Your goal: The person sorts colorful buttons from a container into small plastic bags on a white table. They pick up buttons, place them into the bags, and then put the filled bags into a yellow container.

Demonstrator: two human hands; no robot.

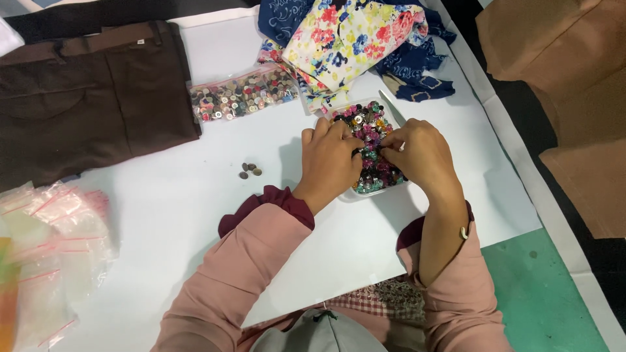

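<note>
Flanking button tray [345, 193]: trousers [91, 98], floral cloth [352, 39]

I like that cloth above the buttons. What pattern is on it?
Bright flowers, red, pink, blue and yellow on cream cloth, seen in the head view.

Looks like a sewing/tailoring workshop: white worktable [195, 215] w/ brown trousers [91, 98] far left, floral fabric scraps [352, 39] far centre, bag of mixed buttons [242, 94], tray of coloured buttons [372, 146], empty zip bags [45, 261] near left.
</note>
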